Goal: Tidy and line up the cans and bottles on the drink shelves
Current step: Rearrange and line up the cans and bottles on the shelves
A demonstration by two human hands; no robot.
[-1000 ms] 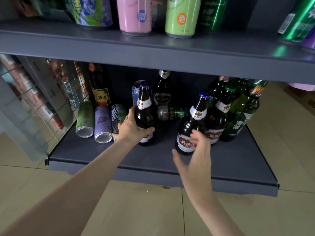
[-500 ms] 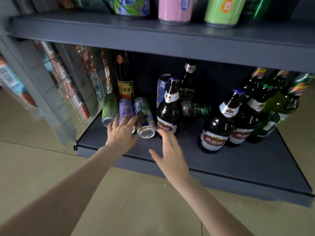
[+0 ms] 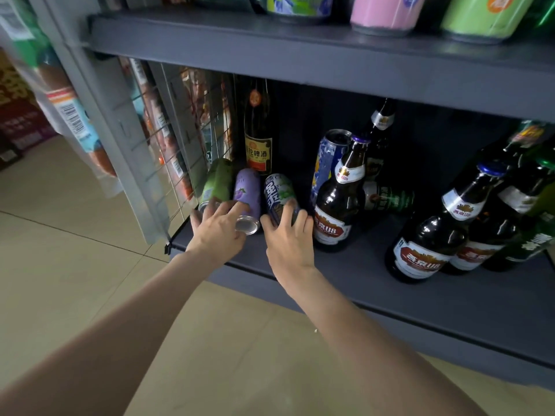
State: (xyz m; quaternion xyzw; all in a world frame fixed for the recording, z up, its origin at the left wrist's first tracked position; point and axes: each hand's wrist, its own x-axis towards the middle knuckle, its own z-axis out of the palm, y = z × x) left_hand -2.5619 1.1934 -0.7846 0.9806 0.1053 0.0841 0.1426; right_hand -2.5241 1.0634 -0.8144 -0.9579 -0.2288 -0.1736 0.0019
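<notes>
Left hand [image 3: 216, 232] moved from brown bottle [image 3: 338, 202] to purple can [image 3: 248, 196], right hand [image 3: 289, 238] now gripping blue-green can [image 3: 277, 193]

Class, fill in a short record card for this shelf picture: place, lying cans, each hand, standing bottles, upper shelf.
Place: lower shelf of a dark grey drinks rack
Lying cans: green can, purple can and blue-and-white can, side by side on their sides
Left hand: fingers over the green and purple cans' near ends
Right hand: fingers curled over the blue-and-white can
Standing bottles: brown beer bottle beside the right hand; more to the right
Upper shelf: pink can upright
</notes>
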